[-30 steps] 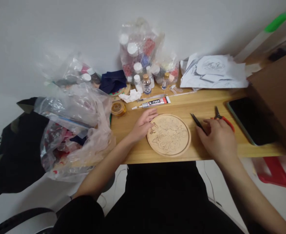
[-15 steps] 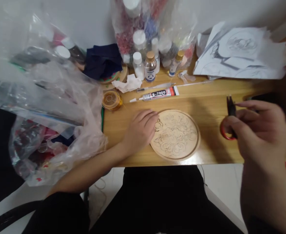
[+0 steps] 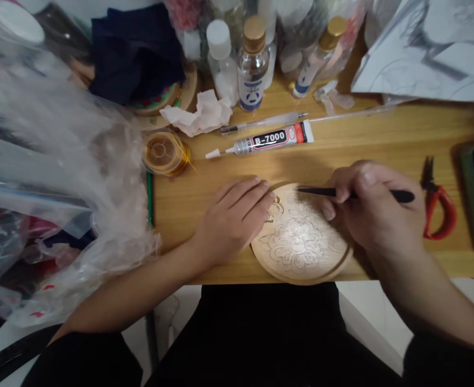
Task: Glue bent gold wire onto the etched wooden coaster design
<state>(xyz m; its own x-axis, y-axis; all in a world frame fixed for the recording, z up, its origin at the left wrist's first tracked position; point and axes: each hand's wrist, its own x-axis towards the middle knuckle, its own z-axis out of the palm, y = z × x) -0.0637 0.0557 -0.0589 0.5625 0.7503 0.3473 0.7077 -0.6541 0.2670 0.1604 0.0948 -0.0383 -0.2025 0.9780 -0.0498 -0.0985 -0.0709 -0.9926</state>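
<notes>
Wooden disc [image 3: 301, 244] is partly covered: left hand [image 3: 232, 220] lies flat and open on its edge, right hand [image 3: 372, 212] pinches black tweezers [image 3: 353, 193], hiding their middle.

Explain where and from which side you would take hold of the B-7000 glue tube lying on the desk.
Grip the B-7000 glue tube across its wide labelled body, coming from above. It lies flat, its thin nozzle pointing left, probably too slender to pinch securely. A clear pen-like tool lies close behind it, so mind the far side.
</notes>
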